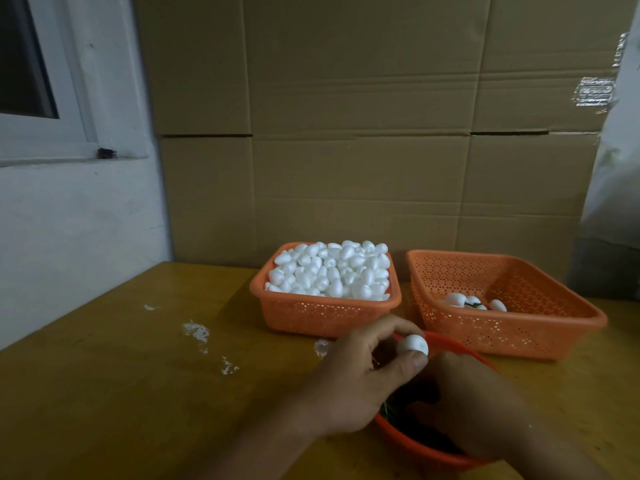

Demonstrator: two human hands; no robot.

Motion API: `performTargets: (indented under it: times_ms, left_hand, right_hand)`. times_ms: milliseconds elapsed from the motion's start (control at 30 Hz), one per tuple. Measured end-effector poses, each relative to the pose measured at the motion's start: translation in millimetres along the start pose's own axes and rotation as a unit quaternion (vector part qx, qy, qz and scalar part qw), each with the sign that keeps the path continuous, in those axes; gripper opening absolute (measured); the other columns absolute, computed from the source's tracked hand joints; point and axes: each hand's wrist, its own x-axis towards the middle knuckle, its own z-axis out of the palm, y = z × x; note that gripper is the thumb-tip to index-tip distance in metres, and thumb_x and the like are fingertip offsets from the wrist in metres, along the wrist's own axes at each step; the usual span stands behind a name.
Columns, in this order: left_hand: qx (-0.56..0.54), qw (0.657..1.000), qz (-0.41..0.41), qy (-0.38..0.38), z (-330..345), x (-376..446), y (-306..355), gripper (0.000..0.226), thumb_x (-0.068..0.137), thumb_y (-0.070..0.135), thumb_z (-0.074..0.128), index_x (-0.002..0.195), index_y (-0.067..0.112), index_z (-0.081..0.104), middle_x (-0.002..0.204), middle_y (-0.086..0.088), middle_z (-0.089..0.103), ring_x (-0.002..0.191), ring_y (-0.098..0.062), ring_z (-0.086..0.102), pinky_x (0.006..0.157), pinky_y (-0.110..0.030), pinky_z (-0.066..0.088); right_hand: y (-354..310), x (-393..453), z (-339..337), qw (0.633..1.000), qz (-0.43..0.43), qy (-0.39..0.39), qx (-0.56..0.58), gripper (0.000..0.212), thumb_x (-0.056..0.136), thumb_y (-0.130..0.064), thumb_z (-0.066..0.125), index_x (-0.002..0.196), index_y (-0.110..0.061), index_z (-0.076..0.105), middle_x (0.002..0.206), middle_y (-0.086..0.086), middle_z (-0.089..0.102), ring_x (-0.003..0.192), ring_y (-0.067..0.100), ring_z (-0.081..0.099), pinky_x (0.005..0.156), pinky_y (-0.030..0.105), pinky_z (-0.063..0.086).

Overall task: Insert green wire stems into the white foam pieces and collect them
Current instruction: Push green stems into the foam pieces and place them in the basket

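My left hand (360,379) has its grip clamped on 1 foam piece (413,345), thumb below and fingertips curled over the top; the piece is smooth, white and egg-shaped. It sits just above the round bowl (408,441), a glossy orange-red plastic one with dark green stems (391,412) inside. My right hand (474,407) reaches down into that bowl, fingers bent; I cannot tell whether its grip has closed on anything. Behind the bowl, to the left, a perforated orange basket (325,315) is heaped with matte white foam eggs. Behind the bowl, to the right, a second basket (512,329) holds a few foam pieces. Both stand on the yellow-brown surface (121,393) before corrugated cardboard (363,133).
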Motion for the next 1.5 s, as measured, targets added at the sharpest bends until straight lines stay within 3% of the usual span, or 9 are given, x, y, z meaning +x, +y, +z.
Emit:
performTargets:
  times_ms: [100,333,500,733,867,1067,1233,1333,1500]
  left_hand:
    - [-0.027,1.000,-0.001,0.012,1.5,-0.8,0.9,0.018,0.096,0.044,0.064,0.105,0.029,0.069,0.092,0.019,0.068,0.085,0.003,0.063,0.073,-0.020,0.049]
    - [-0.120,0.990,-0.038,0.061,9.1,-5.6,8.3,0.007,0.097,0.041,0.060,0.101,0.038,0.055,0.067,0.005,0.063,0.057,-0.003,0.053,0.053,-0.015,0.042]
    - [-0.190,0.978,-0.059,0.069,7.2,-4.0,15.4,0.013,0.100,0.040,0.057,0.095,0.029,0.064,0.065,0.003,0.058,0.054,-0.007,0.049,0.048,-0.019,0.037]
    - [-0.290,0.951,-0.101,0.041,5.5,-4.9,15.6,0.021,0.086,0.025,0.068,0.106,0.020,0.074,0.071,0.003,0.057,0.062,-0.008,0.049,0.054,-0.019,0.040]
    - [-0.326,0.935,-0.133,0.040,2.1,-3.9,17.9,0.025,0.086,0.037,0.068,0.094,0.014,0.072,0.069,0.001,0.052,0.058,-0.008,0.047,0.052,-0.020,0.035]
    - [-0.390,0.905,-0.165,0.037,-2.5,-2.7,17.2,0.034,0.090,0.050,0.063,0.088,0.016,0.066,0.065,-0.002,0.049,0.054,-0.010,0.043,0.049,-0.021,0.032]
    - [-0.407,0.893,-0.183,0.047,-2.7,-1.5,13.8,0.040,0.090,0.054,0.061,0.084,0.015,0.067,0.065,-0.004,0.048,0.054,-0.012,0.043,0.048,-0.022,0.031]
    - [-0.411,0.891,-0.187,0.050,-2.6,-1.1,12.9,0.041,0.090,0.054,0.061,0.083,0.014,0.066,0.064,-0.004,0.048,0.053,-0.012,0.043,0.047,-0.022,0.032]
    - [-0.403,0.894,-0.188,0.050,-1.9,-1.1,11.1,0.041,0.087,0.056,0.063,0.079,0.016,0.068,0.063,-0.004,0.048,0.052,-0.012,0.044,0.045,-0.022,0.034]
  right_hand:
    - [0.6,0.7,-0.9,1.000,0.009,-0.006,0.009,0.024,0.087,-0.048,0.067,0.107,-0.033,0.067,0.100,-0.012,0.069,0.089,0.007,0.066,0.083,0.032,0.057]
    - [3.5,-0.8,-0.8,1.000,-0.003,-0.005,0.011,0.008,0.090,-0.033,0.065,0.093,-0.028,0.070,0.090,-0.012,0.067,0.082,0.006,0.063,0.079,0.029,0.055]
    - [4.6,-4.2,-4.9,0.999,0.008,0.033,0.037,0.015,0.088,-0.036,0.069,0.074,-0.038,0.064,0.078,-0.014,0.066,0.076,0.002,0.063,0.072,0.022,0.053]
    - [4.4,-8.0,-4.6,0.993,-0.005,0.087,0.077,0.015,0.093,-0.037,0.066,0.079,-0.035,0.069,0.073,-0.016,0.067,0.070,0.000,0.064,0.065,0.020,0.052]
    - [5.9,-10.0,-4.3,0.988,-0.015,0.114,0.104,0.012,0.093,-0.033,0.063,0.089,-0.033,0.074,0.080,-0.013,0.072,0.076,0.004,0.067,0.072,0.029,0.057]
    - [4.7,-14.4,-5.9,0.971,-0.040,0.183,0.148,0.017,0.089,-0.030,0.071,0.093,-0.046,0.075,0.084,-0.023,0.073,0.080,0.001,0.067,0.074,0.028,0.056]
    - [5.8,-14.2,-7.6,0.938,-0.036,0.255,0.230,0.015,0.083,-0.023,0.079,0.088,-0.037,0.080,0.079,-0.018,0.071,0.079,0.000,0.063,0.069,0.019,0.049]
    - [3.6,-16.1,-11.8,0.886,-0.043,0.263,0.379,0.018,0.081,-0.017,0.079,0.075,-0.034,0.080,0.071,-0.009,0.074,0.065,0.003,0.065,0.057,0.018,0.050]
    - [-6.8,-19.1,-14.4,0.809,-0.098,0.246,0.525,0.021,0.084,-0.004,0.072,0.077,-0.023,0.080,0.066,0.000,0.070,0.055,0.004,0.058,0.056,0.015,0.048]
